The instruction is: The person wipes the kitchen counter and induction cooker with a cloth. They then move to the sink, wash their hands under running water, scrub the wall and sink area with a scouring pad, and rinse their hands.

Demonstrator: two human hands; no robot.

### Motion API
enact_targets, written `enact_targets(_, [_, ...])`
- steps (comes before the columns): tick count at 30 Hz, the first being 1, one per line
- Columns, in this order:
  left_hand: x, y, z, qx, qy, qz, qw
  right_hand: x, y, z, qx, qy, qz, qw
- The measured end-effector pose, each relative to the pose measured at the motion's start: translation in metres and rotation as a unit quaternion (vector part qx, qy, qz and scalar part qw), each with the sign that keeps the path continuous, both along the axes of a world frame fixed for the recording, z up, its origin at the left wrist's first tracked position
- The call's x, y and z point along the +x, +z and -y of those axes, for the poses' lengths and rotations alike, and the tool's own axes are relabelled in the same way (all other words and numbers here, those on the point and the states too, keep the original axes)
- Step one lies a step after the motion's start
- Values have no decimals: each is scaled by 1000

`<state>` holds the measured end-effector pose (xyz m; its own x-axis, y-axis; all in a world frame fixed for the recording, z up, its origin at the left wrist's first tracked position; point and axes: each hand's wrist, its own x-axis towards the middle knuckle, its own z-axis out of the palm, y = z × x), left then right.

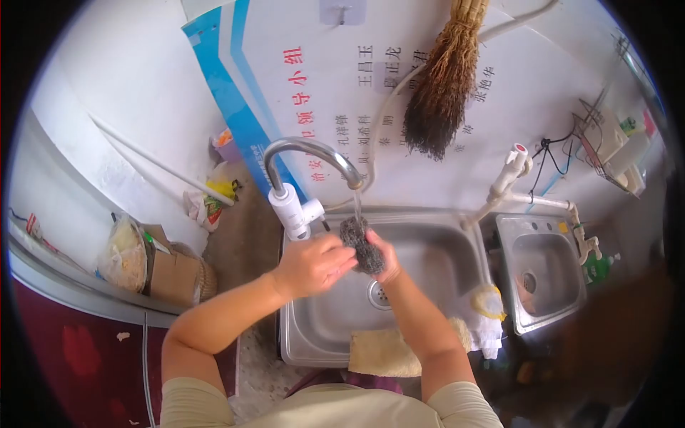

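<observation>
A dark grey, wiry scrubber [362,246] is held over the steel sink [435,250], under a thin stream of water from the curved faucet [307,145]. My right hand [386,258] grips its right side, with the palm side partly hidden behind it. On the other side, my left hand [316,265] has its fingers stretched out together, their tips at the scrubber's left edge. The sink's drain [379,294] shows below the hands.
A yellowish cloth [385,353] hangs over the sink's front edge. To the right are a white tap [508,171], a smaller sink [546,264] and a bag [485,317]. A straw broom [446,85] hangs on the wall. A cardboard box [175,277] stands left.
</observation>
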<state>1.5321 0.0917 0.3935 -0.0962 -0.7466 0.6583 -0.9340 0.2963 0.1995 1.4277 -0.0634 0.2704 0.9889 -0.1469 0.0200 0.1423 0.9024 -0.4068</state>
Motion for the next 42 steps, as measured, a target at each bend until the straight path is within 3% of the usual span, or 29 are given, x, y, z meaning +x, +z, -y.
enact_targets(3, [0,-48,-15,108,99,-109,983,8,6,5,-52,4,75,996])
enact_targets(4, [1,-62,-16,135,120,-153,972,7,12,0,-13,-29,38,999])
enact_targets(5, [4,-82,-14,138,134,-182,964,14,-11,5,-266,-84,-56,959])
enact_targets(6, [6,-103,-13,143,147,-211,956,23,-50,14,-498,-132,-144,845])
enact_targets(7, [6,-110,-11,144,158,-238,947,29,-46,11,-695,-172,-216,664])
enact_targets(8, [7,-113,-11,152,173,-236,944,20,-42,5,-778,-263,-225,524])
enact_targets(11, [5,-115,-2,153,195,-248,936,22,2,11,-796,-403,-65,447])
enact_targets(15, [6,-118,13,126,184,-279,934,70,63,57,-794,-574,10,200])
enact_targets(17, [8,-119,19,115,184,-279,936,88,78,72,-802,-544,-15,246])
enact_targets(18, [9,-120,19,112,183,-275,937,91,62,78,-814,-534,11,230])
enact_targets(20, [9,-127,20,96,174,-268,943,98,-27,95,-832,-434,16,346])
enact_targets(22, [11,-136,21,66,165,-259,949,92,-46,91,-865,-388,41,317])
enact_targets(24, [12,-128,19,92,167,-290,938,84,-43,85,-904,-394,81,146])
enact_targets(26, [11,-127,19,100,161,-292,937,93,-18,81,-810,-393,92,426])
enact_targets(28, [14,-135,20,86,160,-264,947,109,28,101,-816,-428,90,379])
enact_targets(32, [17,-131,27,105,165,-302,933,121,-18,101,-865,-358,16,351])
enact_targets(35, [20,-135,22,109,156,-289,938,115,-36,89,-927,-305,88,200])
enact_targets(36, [21,-138,19,97,151,-265,947,115,-21,84,-919,-308,113,218])
enact_targets(38, [20,-138,18,83,150,-245,954,118,36,75,-899,-260,18,352])
enact_targets(40, [19,-134,15,83,165,-253,950,128,47,78,-883,-279,5,377])
enact_targets(42, [19,-130,21,61,184,-290,937,138,26,88,-891,-342,62,292])
